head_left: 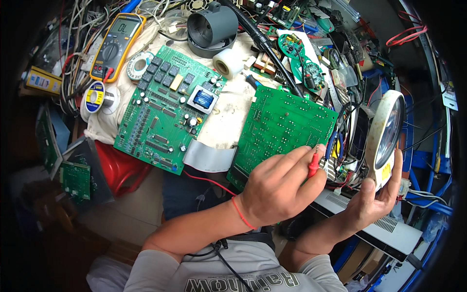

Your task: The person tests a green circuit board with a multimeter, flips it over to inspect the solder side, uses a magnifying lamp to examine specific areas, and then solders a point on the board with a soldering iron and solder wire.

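My left hand (279,182) is closed around a red test probe (313,166), its metal tip pointing up near the fingertips. Beneath and beyond those fingers lies a green circuit board (287,121), solder side up, partly hidden by the hand. My right hand (372,204) grips the handle end of a magnifying glass (384,131) with a worn white rim, held upright at the right. A grey ribbon cable (208,156) runs from that board to a second circuit board (160,109), which lies component side up with relays and a blue transformer.
A yellow-edged multimeter (116,46) lies at the far left beside solder spools (93,97). Behind the boards are a grey plastic cylinder (213,27) and a tape roll (227,63). Loose parts and cables crowd the right; a red stool (116,165) stands below left.
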The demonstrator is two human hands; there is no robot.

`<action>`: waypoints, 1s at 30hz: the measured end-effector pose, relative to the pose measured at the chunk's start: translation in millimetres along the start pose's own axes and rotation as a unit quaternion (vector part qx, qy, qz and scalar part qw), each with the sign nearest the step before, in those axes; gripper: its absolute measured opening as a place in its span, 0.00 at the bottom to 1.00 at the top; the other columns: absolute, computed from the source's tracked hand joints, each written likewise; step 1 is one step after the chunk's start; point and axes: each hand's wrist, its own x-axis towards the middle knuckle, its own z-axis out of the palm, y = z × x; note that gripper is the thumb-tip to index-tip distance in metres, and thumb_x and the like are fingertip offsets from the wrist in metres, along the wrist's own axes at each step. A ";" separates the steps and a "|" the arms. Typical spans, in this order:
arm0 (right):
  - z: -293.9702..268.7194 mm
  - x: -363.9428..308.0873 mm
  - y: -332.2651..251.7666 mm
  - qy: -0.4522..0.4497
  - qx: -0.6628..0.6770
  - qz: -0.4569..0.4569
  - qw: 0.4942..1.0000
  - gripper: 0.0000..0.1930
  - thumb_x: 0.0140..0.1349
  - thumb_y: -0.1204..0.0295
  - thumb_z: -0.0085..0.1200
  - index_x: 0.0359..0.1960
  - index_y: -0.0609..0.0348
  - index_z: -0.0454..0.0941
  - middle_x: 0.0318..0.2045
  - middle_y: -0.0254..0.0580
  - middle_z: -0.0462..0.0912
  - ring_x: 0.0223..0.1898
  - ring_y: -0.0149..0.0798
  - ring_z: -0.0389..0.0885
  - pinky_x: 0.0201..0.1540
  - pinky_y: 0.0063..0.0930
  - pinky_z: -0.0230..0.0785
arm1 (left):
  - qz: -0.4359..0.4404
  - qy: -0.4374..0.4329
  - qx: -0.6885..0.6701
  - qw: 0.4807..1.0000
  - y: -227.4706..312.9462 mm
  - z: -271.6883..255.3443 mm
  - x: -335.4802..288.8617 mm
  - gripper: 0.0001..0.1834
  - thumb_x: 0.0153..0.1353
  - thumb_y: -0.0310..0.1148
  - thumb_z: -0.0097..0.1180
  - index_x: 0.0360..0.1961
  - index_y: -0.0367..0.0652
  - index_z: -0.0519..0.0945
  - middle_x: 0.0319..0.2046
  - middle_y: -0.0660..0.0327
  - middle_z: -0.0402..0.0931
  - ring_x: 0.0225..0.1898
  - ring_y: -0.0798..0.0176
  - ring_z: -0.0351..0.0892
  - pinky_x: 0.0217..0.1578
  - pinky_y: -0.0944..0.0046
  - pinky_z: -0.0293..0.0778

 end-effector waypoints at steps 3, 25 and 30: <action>-4.5 13.0 5.3 -0.026 -0.059 0.020 0.998 0.44 0.59 0.66 0.74 0.72 0.77 0.67 0.62 0.55 0.80 0.58 0.40 0.82 0.65 0.32 0.71 | 0.003 -0.007 0.029 1.000 -0.1 16.7 2.0 0.05 0.61 0.26 0.61 0.39 0.39 0.81 0.50 0.47 0.87 0.44 0.51 0.88 0.36 0.60 0.83; 27.5 33.2 170.6 -0.062 -0.515 0.014 0.855 0.33 0.64 0.51 0.67 0.64 0.59 0.79 0.60 0.54 0.81 0.63 0.57 0.78 0.64 0.50 0.69 | 0.014 -0.029 0.081 0.996 -3.4 42.9 2.5 0.05 0.62 0.27 0.62 0.38 0.40 0.82 0.37 0.54 0.85 0.44 0.55 0.86 0.34 0.63 0.80; 32.4 16.1 110.6 -0.067 -0.294 -0.024 0.953 0.23 0.76 0.63 0.56 0.65 0.65 0.77 0.58 0.51 0.83 0.60 0.47 0.80 0.63 0.40 0.71 | 0.012 -0.020 0.074 0.997 -4.7 40.3 3.2 0.05 0.62 0.28 0.62 0.38 0.40 0.81 0.37 0.55 0.84 0.44 0.55 0.86 0.34 0.62 0.80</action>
